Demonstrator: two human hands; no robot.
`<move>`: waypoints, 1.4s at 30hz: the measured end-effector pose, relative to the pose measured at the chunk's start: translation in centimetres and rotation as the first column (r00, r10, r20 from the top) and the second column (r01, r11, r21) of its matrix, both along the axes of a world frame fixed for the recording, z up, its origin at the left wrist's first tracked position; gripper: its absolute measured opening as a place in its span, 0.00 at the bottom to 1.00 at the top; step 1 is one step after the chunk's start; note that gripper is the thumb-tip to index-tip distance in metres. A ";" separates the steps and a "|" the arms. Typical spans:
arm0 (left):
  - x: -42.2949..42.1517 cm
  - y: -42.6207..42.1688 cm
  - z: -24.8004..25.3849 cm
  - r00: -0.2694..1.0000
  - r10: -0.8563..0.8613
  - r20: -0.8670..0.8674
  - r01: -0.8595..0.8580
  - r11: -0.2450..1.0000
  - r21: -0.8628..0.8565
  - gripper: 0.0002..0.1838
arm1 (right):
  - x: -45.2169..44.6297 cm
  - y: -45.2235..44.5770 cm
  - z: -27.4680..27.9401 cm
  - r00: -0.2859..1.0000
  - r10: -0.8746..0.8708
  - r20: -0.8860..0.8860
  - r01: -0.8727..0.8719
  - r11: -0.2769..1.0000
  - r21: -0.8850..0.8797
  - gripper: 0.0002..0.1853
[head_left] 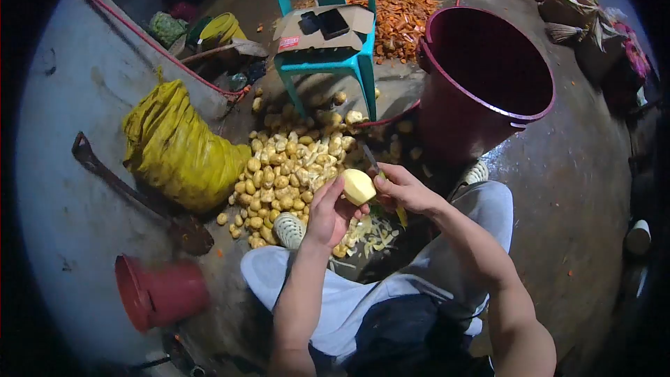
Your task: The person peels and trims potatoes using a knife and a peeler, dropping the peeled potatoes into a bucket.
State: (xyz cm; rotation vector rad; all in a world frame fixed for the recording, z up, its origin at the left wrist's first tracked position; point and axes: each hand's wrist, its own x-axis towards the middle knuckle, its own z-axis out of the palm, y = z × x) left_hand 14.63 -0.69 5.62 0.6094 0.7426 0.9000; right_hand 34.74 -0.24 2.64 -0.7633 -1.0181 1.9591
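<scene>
My left hand (pixel 329 215) is closed around a pale potato (pixel 359 187) whose visible surface is peeled. Just to its right, my right hand (pixel 410 191) grips a knife (pixel 372 158), its narrow blade pointing up and away from me. Something yellow sticks out below the right hand; handle or peel, I cannot tell. Beyond and left of my hands lies a heap of potatoes (pixel 279 180), mostly with brown-yellow skin. Pale peelings (pixel 375 235) are scattered on the floor beneath my hands, between my shoes.
A tall maroon bin (pixel 447 108) stands ahead right. A teal chair (pixel 366 73) carries cardboard and a phone, with orange scraps (pixel 401 17) behind. To the left are a yellow sack (pixel 185 146), a shovel (pixel 132 192) and a red bucket (pixel 167 293).
</scene>
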 end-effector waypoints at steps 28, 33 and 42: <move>1.7 -0.6 -1.3 0.964 0.120 -0.237 -0.090 0.987 0.132 0.18 | -1.5 -1.3 2.0 0.669 -0.455 0.588 -0.079 0.743 0.664 0.44; 1.9 -0.9 -2.1 0.972 0.181 -0.148 -0.163 0.979 0.126 0.17 | -1.5 -1.3 1.9 0.656 -0.431 0.620 -0.121 0.750 0.650 0.43; 1.9 -1.2 -2.4 0.968 0.230 -0.102 -0.213 0.964 0.157 0.19 | -1.7 -1.9 1.6 0.497 -0.559 0.664 -0.248 0.642 0.725 0.39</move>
